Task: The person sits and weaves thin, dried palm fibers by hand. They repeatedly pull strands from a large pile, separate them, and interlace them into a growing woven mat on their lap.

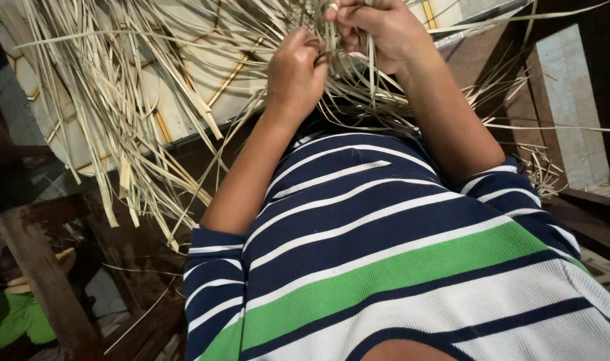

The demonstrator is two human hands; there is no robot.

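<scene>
Nearest the camera is the wearer's striped shirt (385, 267), navy with white bands and one green band, filling the lower frame. Both forearms run up from its short sleeves toward the work.

The left hand (295, 73) is curled into a loose fist, knuckles toward the camera, fingers closed around a few pale strips (151, 127) at the point where they gather. The exact number of strips inside the fist cannot be told; the fingertips are hidden.

The right hand (378, 30) sits just beyond and to the right of the left, nearly touching it, partly cut by the top edge of the frame. Its fingers are bent inward and pinch thin strips that pass down between the two hands. How tightly they press cannot be told.

The strips are flat, narrow, straw-coloured lengths. They meet at the two grips and fan outward from there: a dense loose spray falls away to the left and downward of the left hand, and thinner strands spread to the right of the right hand.

Behind the spray, left of the grips, lies a pale tiled surface (184, 87) with yellow lines. A dark wooden frame (44, 281) stands lower left, with a green object (17, 317) beside its foot. More dark timber (586, 67) rises on the far right.
</scene>
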